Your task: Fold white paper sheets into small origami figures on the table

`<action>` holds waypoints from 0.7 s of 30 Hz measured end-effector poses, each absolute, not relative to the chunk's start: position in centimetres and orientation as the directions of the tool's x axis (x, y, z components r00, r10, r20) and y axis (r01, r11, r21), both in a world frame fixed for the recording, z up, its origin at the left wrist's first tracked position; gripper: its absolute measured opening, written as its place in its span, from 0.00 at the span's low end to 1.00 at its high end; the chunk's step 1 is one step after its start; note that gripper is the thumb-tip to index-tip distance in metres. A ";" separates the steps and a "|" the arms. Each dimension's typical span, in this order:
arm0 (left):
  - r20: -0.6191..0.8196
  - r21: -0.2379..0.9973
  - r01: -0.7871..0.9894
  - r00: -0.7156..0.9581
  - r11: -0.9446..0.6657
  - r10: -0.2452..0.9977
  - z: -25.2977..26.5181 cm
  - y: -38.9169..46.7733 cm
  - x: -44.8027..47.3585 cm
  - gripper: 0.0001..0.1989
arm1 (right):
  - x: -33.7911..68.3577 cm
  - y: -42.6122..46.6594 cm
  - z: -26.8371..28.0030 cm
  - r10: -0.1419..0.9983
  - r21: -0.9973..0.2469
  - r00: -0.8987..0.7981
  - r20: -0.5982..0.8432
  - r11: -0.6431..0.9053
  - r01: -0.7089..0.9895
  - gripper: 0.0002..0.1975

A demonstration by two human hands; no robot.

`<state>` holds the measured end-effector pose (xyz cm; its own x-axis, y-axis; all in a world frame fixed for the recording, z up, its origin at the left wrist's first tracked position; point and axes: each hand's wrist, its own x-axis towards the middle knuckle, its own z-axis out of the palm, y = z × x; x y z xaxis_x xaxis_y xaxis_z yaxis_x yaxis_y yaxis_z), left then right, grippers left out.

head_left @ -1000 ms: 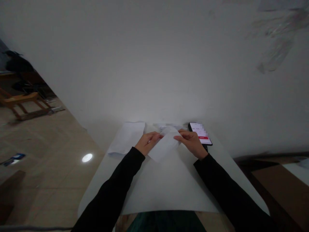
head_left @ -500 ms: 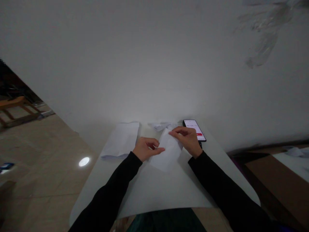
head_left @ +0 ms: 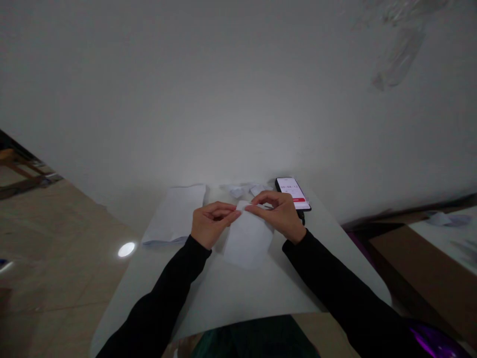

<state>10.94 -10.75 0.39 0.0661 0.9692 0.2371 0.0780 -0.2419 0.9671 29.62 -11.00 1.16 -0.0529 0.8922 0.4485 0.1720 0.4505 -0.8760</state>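
Note:
A sheet of white paper [head_left: 249, 243] hangs tilted over the middle of the white table [head_left: 238, 298], its top narrowed to a folded-looking tip. My left hand [head_left: 213, 221] pinches the upper left edge of this paper between thumb and fingertips. Close beside it, my right hand [head_left: 278, 211] grips the upper right edge, thumb and forefinger pressed together. To the left of my hands lies a stack of white paper [head_left: 177, 214]. Small folded white paper pieces [head_left: 235, 191] rest behind the hands, against the wall.
A phone [head_left: 292, 193] with a running timer lies at the table's back right, a dark plug or cable at its lower end. The white wall [head_left: 223, 99] rises directly behind the table. A brown cardboard surface [head_left: 421, 268] is at the right; a wooden stool [head_left: 17, 166] stands far left.
My left hand has moved up from the paper's side to its top edge and now pinches there. My right hand has come nearer to it. The whole view has shifted slightly.

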 end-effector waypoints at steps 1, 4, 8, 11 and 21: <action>0.245 0.964 0.090 0.054 -0.249 0.968 0.4 -10.8 11.1 0.12 | 29.6 -10.9 1.1 0.893 -0.879 -0.032 0.450 0.449 0.163 0.10; 0.266 0.956 0.117 0.034 -0.268 0.963 0.4 -11.0 11.3 0.11 | 29.5 -10.9 1.0 0.889 -0.878 0.000 0.457 0.451 0.159 0.10; 0.279 0.951 0.130 0.027 -0.280 0.960 0.4 -11.2 11.5 0.11 | 29.5 -11.0 1.1 0.885 -0.870 0.010 0.465 0.456 0.187 0.10; 0.297 0.942 0.151 0.029 -0.298 0.954 0.3 -11.2 11.7 0.10 | 29.5 -11.2 1.3 0.874 -0.856 0.011 0.486 0.473 0.208 0.10; 0.334 0.922 0.194 0.044 -0.336 0.942 0.0 -11.3 11.9 0.08 | 29.6 -11.4 1.7 0.848 -0.819 -0.021 0.530 0.518 0.245 0.08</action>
